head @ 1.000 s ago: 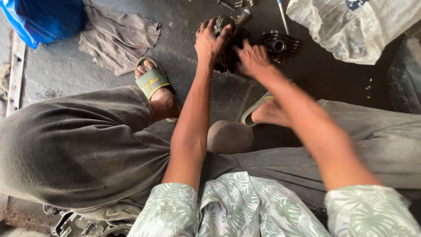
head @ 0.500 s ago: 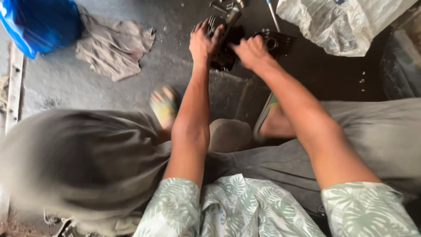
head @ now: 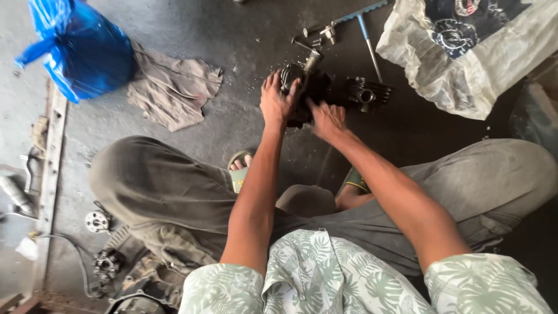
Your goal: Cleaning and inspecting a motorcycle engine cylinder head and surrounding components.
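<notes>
A dark, greasy engine part [head: 308, 87] sits on the oily concrete floor in front of me. My left hand [head: 276, 100] presses on its left side with fingers spread over the finned top. On the part's near right side rests my right hand [head: 328, 119], fingers curled against it. A second black finned cylinder piece [head: 367, 92] lies just to the right, touching nothing I hold. My knees are drawn up, sandalled feet under my arms.
A blue plastic bag [head: 81, 49] and a grey rag [head: 174, 87] lie at the left. A blue-handled T-shaped tool [head: 363, 26] and small metal fittings lie beyond the engine part. A crumpled white plastic sack [head: 465, 52] sits at the right. Engine parts [head: 110, 261] lie at lower left.
The view has shifted, so the hands and engine part appear lower in frame. Both hands stay on the engine part, the right hand now lower on its near side.
</notes>
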